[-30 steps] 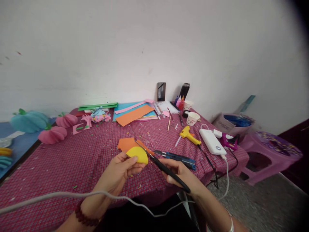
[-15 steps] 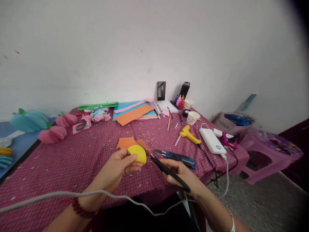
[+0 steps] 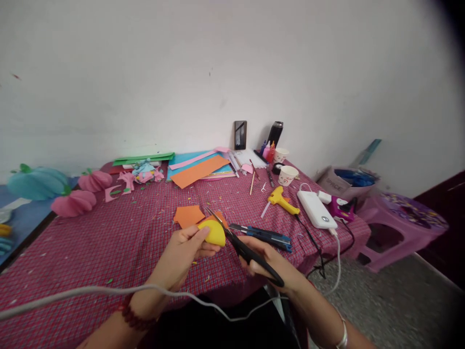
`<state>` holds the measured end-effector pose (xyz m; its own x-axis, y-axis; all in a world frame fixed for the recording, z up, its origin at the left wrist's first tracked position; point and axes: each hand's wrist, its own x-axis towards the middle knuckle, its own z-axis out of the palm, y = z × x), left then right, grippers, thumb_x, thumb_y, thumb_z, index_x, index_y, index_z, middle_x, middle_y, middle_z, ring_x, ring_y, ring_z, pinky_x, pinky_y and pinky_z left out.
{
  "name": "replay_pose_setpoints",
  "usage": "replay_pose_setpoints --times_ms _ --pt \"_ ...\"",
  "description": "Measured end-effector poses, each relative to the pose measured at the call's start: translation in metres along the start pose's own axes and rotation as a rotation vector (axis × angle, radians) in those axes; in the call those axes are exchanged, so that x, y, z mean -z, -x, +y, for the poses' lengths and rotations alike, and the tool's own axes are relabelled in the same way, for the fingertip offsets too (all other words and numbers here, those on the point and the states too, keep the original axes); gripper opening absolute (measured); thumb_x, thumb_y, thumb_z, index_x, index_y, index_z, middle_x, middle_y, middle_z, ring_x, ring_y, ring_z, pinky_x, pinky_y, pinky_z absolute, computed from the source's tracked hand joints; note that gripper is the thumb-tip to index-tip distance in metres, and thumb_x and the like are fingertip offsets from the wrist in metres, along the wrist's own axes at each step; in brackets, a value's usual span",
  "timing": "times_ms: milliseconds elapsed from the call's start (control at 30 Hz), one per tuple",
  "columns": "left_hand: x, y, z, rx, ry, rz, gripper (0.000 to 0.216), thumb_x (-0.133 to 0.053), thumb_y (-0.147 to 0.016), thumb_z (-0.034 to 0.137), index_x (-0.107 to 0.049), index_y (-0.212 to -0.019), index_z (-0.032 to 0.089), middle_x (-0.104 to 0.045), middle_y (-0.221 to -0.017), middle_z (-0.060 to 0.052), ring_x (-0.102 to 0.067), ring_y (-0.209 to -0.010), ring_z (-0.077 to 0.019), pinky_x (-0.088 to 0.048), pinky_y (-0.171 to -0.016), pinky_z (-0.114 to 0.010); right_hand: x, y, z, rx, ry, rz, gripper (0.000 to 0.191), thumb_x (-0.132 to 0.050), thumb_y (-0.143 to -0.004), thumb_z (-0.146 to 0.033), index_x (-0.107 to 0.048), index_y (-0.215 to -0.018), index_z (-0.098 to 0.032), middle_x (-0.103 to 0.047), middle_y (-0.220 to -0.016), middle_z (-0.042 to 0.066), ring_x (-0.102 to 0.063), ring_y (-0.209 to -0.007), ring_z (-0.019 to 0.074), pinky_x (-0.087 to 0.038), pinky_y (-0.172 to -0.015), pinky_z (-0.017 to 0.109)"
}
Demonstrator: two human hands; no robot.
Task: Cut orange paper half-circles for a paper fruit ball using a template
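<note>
My left hand (image 3: pixel 181 254) pinches a small rounded piece of yellow paper (image 3: pixel 212 232) above the near edge of the red checked tablecloth (image 3: pixel 119 242). My right hand (image 3: pixel 271 261) grips black-handled scissors (image 3: pixel 242 247), whose blades point up and left along the yellow piece's right edge. Just behind the yellow piece, orange paper pieces (image 3: pixel 188 214) lie on the cloth. A second pair of blue-handled scissors (image 3: pixel 263 233) rests beside my right hand.
A yellow glue gun (image 3: pixel 280 199), white power bank (image 3: pixel 314 209) and paper cups (image 3: pixel 286 174) lie at the right. Coloured paper sheets (image 3: pixel 198 167) are stacked at the back. Pink paper fruits (image 3: pixel 74 202) sit left. A purple stool (image 3: pixel 399 225) stands right. A grey cable (image 3: pixel 90 293) crosses my arms.
Both hands shifted slightly left and closer together. The scissor blades now sit tight against the yellow paper's right edge. The camera view drifted a little.
</note>
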<state>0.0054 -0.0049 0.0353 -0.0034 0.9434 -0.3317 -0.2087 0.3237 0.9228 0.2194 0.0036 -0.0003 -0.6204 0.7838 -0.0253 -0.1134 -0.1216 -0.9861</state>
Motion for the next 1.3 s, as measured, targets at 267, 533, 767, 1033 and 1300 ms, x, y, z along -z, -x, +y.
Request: replay_pose_setpoints --times_ms 267,533,767,1033,1300 --pt "-0.001 0.000 0.000 0.037 -0.027 -0.046 0.023 -0.068 -0.078 0.030 -0.066 -0.086 0.009 -0.074 -0.068 -0.008 -0.069 -0.056 -0.0132 -0.054 -0.055 -0.019 -0.002 0.002 0.000 -0.003 -0.009 0.004 0.073 -0.076 -0.066 -0.057 -0.058 -0.124 -0.019 -0.046 -0.077 0.000 -0.037 -0.067 0.0114 -0.029 -0.058 0.025" --pt "-0.001 -0.001 0.001 0.048 -0.019 -0.028 0.021 -0.067 -0.078 0.029 -0.065 -0.084 0.009 -0.073 -0.066 -0.008 -0.068 -0.054 -0.0129 -0.053 -0.054 -0.019 -0.001 0.003 0.007 0.004 -0.040 0.077 0.069 -0.076 -0.064 -0.057 -0.063 -0.120 -0.018 -0.043 -0.072 -0.002 -0.030 -0.063 0.0097 -0.022 -0.055 0.023" --pt "0.000 0.000 0.006 0.064 -0.102 -0.053 0.020 -0.064 -0.080 0.030 -0.065 -0.078 0.010 -0.073 -0.065 -0.009 -0.067 -0.054 -0.0130 -0.053 -0.055 -0.020 0.004 0.007 0.004 -0.009 0.038 0.079 0.065 -0.073 -0.069 -0.057 -0.064 -0.121 -0.020 -0.048 -0.076 0.000 -0.034 -0.064 0.0108 -0.026 -0.057 0.024" --pt "0.004 -0.002 0.012 0.065 -0.217 -0.080 0.021 -0.063 -0.079 0.031 -0.068 -0.079 0.011 -0.074 -0.068 -0.009 -0.068 -0.056 -0.0145 -0.054 -0.059 -0.024 0.009 0.010 -0.006 -0.021 0.080 0.073 0.063 -0.077 -0.065 -0.053 -0.066 -0.118 -0.020 -0.052 -0.081 0.002 -0.038 -0.068 0.0121 -0.033 -0.059 0.024" --pt "0.000 -0.003 0.021 0.037 -0.296 -0.124 0.029 -0.065 -0.077 0.038 -0.071 -0.087 0.011 -0.074 -0.070 -0.010 -0.069 -0.062 -0.0183 -0.056 -0.065 -0.030 0.012 0.014 -0.012 -0.030 0.072 0.062 0.059 -0.075 -0.068 -0.051 -0.066 -0.118 -0.021 -0.049 -0.080 0.001 -0.034 -0.067 0.0110 -0.028 -0.058 0.023"
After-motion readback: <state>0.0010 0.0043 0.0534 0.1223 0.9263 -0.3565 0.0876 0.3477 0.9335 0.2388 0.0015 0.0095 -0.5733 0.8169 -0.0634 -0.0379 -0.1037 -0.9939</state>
